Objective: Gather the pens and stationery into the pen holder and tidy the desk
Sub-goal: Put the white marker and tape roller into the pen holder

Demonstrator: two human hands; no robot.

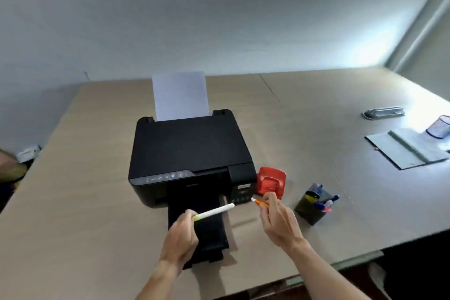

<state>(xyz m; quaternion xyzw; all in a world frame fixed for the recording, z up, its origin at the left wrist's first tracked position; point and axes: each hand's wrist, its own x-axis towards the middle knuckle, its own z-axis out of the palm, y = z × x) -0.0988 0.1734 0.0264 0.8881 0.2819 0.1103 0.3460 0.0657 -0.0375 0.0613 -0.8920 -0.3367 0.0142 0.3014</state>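
My left hand (182,234) grips a white marker with a yellow-green band (215,212), held over the printer's output tray and pointing right and up. In my right hand (278,220) is a thin orange pen (261,203), its tip toward the printer. To the right, a dark square pen holder (310,213) stands on the desk with several blue pens and a yellow-tipped one in it. A red hole punch (271,181) sits just beyond my right hand, beside the printer.
A black printer (190,151) with a white sheet (180,95) in its rear feed fills the desk's middle. At the far right lie a grey stapler (383,112), a pale folder (406,148) and a blue mesh cup (439,126). The desk's front edge (341,263) is close.
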